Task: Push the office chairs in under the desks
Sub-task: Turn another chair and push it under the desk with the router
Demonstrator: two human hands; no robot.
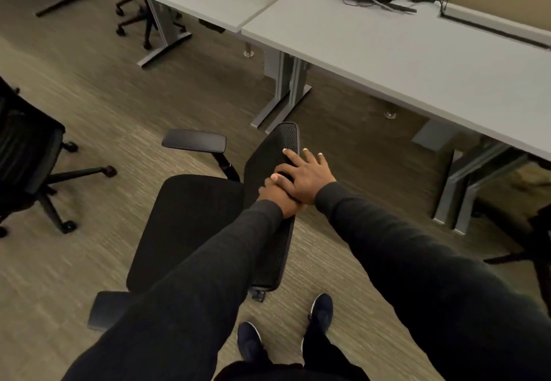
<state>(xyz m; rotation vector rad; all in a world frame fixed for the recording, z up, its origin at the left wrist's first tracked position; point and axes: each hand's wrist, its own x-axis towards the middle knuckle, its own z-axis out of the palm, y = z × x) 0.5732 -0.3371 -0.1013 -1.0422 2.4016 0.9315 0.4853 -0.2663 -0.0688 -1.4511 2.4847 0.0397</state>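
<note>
Black office chair (190,225) is seen on carpet, apart from the grey desk (387,61) — its backrest (286,139) is pressed by the right hand (304,178), fingers spread; the grip of the left hand (274,200), covered beneath, cannot be told.

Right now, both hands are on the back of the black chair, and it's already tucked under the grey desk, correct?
No. Both the left hand and right hand are on the backrest, but the head view shows the black chair out on the carpet, not under the grey desk.
</note>
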